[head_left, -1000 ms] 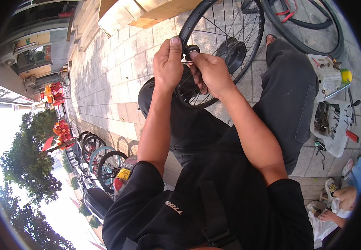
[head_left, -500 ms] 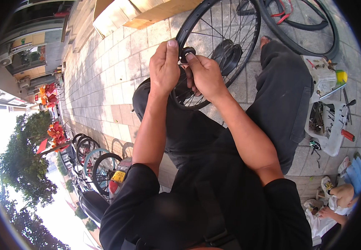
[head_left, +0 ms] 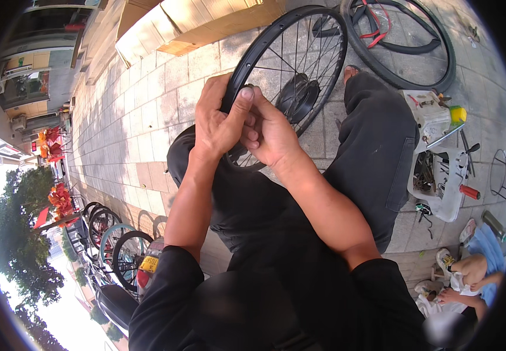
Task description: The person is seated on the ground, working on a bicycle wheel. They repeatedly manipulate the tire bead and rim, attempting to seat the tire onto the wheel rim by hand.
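Note:
A black spoked bicycle wheel (head_left: 297, 100) with a large dark hub leans upright between my knees, with no tire on the visible part of its rim. My left hand (head_left: 216, 124) wraps round the near left part of the rim, its thumb lying along the inner side. Right beside it, my right hand (head_left: 275, 136) is closed, with its thumb stretched up to the tip of my left thumb and its fingers curled under. Whatever the right fingers pinch is hidden behind the two thumbs.
A loose tire (head_left: 447, 70) with a black tube and a red strap lies beyond the wheel. At right stands a white open toolbox (head_left: 448, 202) with tools. A cardboard box (head_left: 206, 32) lies ahead; another person's legs (head_left: 469, 269) show at lower right. Parked bicycles (head_left: 125, 251) stand left.
Both hands have shifted slightly down along the rim and closer together. The small black round piece seen at my right thumb is now out of sight. The whole view has shifted a little.

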### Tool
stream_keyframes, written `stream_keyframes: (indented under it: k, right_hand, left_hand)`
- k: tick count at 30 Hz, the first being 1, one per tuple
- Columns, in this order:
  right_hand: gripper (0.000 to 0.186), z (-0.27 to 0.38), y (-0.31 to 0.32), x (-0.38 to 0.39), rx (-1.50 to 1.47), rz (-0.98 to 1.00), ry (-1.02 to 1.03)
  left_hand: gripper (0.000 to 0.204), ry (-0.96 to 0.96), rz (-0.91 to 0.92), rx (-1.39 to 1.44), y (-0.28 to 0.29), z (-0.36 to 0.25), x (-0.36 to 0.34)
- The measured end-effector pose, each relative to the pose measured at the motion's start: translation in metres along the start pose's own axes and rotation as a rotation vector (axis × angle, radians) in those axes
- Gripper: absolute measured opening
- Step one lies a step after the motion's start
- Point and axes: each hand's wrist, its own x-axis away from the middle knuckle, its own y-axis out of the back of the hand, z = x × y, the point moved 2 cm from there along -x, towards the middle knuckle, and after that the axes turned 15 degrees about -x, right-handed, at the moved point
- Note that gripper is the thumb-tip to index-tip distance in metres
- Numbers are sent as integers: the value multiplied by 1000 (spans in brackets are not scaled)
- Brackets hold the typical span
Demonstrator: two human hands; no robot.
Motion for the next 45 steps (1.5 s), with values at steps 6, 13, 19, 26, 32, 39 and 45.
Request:
stream_keyframes:
  k: [6, 13, 19, 26, 32, 39, 45]
  right_hand:
    - [31, 2, -2, -1, -7, -36, 31]
    - [34, 3, -12, 4, -19, -88, 37]
    - [38, 8, -15, 9, -68, -139, -52]
    - [53, 18, -16, 3, 7, -279, -158]
    - [52, 21, -2, 13, 159, -236, -241]
    - [46, 27, 9, 20, 136, -265, -271]
    - [50, 19, 11, 14, 47, -310, -238]
  left_hand:
    - [41, -128, -50, -48, -1, 1, -6]
    - [37, -180, -60, -47, -2, 1, -4]
    - [39, -278, -56, -57, -2, 4, 1]
    - [43, -444, 49, -2, 9, 12, -13]
    - [49, -430, 103, -54, 13, 15, 6]
    - [61, -444, 54, -200, 13, -4, 21]
    - [54, -430, 38, -346, 13, -18, 23]
